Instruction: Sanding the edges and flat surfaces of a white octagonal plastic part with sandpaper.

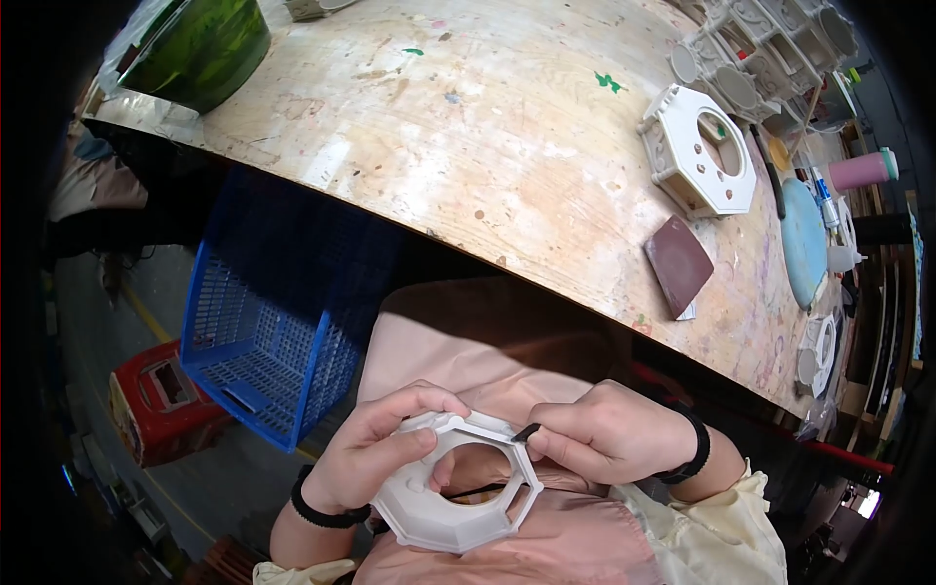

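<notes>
"Where is the white frame (pixel 439 526), please?"

"It is in front of the person, above the pink apron (pixel 595 546) and off the counter (pixel 429 146). The left hand (pixel 363 456) grips it at one side: the thumb lies on the upper face, and a fingertip shows through the round hole."

"And the right hand (pixel 606 434)?"

"Its fingers are narrow, pinched around a small dark tool (pixel 526 432). The tip comes to the frame's rim; whether it really touches, I cannot tell from here."

"What worries you, then?"

"Three things, I think. The rim looks thin beside its openings, so too hard a push could chip it. The tip could also slide off and reach the left fingers, because they hold the same piece. And only one hand carries the frame: if this grip becomes loose, it could turn, or even drop to the floor (pixel 166 278)."

"Does the apron not support it?"

"I cannot tell. If it does, the cloth is soft, so the piece could rock under the tool."
</notes>
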The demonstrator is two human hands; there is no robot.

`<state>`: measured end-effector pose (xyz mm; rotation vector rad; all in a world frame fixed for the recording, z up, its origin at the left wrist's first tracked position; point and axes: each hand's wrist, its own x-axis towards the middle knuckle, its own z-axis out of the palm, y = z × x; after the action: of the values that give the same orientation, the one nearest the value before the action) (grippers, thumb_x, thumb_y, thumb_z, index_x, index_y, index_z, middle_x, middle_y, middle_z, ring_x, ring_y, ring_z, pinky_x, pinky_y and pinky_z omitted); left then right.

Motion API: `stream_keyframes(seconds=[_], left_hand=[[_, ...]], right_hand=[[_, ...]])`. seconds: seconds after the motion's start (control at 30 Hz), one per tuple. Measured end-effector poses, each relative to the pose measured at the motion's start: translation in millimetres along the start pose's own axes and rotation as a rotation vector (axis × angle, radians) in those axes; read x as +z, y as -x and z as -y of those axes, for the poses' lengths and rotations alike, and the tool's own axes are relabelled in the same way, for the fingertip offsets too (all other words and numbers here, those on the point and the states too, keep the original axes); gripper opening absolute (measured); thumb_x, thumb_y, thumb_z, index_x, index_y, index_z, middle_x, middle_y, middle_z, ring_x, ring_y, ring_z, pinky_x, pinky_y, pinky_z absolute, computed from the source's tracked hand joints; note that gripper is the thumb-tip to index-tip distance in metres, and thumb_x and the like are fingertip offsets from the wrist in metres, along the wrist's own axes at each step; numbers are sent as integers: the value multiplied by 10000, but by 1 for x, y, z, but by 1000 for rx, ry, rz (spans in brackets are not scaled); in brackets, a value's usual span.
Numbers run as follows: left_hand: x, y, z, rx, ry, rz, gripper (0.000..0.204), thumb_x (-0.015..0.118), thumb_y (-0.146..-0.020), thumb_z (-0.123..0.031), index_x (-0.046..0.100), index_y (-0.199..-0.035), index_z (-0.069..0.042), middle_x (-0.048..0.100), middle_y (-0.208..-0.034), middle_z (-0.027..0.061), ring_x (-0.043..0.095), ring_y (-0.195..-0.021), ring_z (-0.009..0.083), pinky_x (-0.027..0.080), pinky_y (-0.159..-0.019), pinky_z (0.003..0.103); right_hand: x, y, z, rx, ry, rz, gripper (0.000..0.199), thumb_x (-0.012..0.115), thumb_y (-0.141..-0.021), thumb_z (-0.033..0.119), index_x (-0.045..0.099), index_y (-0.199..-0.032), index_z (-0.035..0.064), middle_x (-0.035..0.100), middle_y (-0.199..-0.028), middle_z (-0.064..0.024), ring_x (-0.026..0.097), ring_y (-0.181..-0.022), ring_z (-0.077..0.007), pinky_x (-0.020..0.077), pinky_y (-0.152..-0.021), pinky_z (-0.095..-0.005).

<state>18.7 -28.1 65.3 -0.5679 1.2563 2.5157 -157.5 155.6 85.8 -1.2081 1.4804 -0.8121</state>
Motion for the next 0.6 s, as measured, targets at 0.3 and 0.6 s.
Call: stream_keyframes(seconds=[0.3,0.6], left_hand=[[2,-1,0,3,27,-8,274,458,-900,-48,496,-1158,35,576,-830,61,553,-692,90,459,-640,213],[3,0,1,23,12,-29,258,464,-899,-55,512,-1138,32,574,-839,58,554,-687,83,464,-629,209]], right_hand=[[3,1,-1,-4,-1,-47,168,496,-912,183,559,-839,45,520,-558,-140,531,-511,-341,419,-484,-410],[5,1,3,9,106,-57,153,504,-899,183,556,-835,54,533,-555,-128,548,-519,-332,435,-487,-406]])
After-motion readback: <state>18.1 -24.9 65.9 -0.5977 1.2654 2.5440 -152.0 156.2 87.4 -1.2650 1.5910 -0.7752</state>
